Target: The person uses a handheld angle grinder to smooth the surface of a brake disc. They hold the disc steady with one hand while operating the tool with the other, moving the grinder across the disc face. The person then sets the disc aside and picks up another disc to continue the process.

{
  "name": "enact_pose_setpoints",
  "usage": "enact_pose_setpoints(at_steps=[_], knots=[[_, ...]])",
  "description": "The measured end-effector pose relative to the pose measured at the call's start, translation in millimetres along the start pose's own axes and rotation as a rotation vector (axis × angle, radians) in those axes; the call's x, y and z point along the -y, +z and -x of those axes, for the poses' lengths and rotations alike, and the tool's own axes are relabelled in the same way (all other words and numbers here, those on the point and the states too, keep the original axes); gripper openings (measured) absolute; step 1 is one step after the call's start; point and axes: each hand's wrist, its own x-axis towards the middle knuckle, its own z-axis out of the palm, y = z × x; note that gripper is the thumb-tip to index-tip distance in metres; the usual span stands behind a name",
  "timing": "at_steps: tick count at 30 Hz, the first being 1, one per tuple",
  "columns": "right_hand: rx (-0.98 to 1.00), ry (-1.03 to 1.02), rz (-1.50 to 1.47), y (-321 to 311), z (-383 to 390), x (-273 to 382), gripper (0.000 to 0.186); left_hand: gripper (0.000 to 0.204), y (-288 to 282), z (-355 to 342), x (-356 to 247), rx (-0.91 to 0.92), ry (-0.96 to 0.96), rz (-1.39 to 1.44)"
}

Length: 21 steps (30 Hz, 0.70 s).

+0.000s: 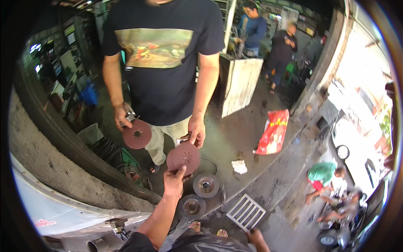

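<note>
My left hand (174, 183) grips reddish-brown sanding discs (183, 157), thumb on the lower edge. Facing me, a person in a black printed T-shirt has their left hand (195, 131) at these discs' top and holds another disc (137, 137) in their right hand (122, 117), with a small metal piece beside it. Below my left hand two round metal brake discs (212, 185) sit on the floor. My right hand (256, 238) hangs low at the right, near a metal grate (239, 213) as seen from above; its fingers are too small and dark to read.
A red sack (272, 133) and white scrap (239, 166) lie on the floor. A wall ledge (29, 126) runs along the left. Two people stand behind by a pale cabinet (239, 84). At the right, people crouch (319, 176) by a motorcycle, near a white car (344, 134).
</note>
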Motion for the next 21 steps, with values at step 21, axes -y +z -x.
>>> enact_pose_setpoints(at_steps=[21], knots=[[0.138, -0.083, -1.181, -55, -17, 158, 0.046, 0.033, 138, 132, 8, 0.699, -0.222, -0.496]])
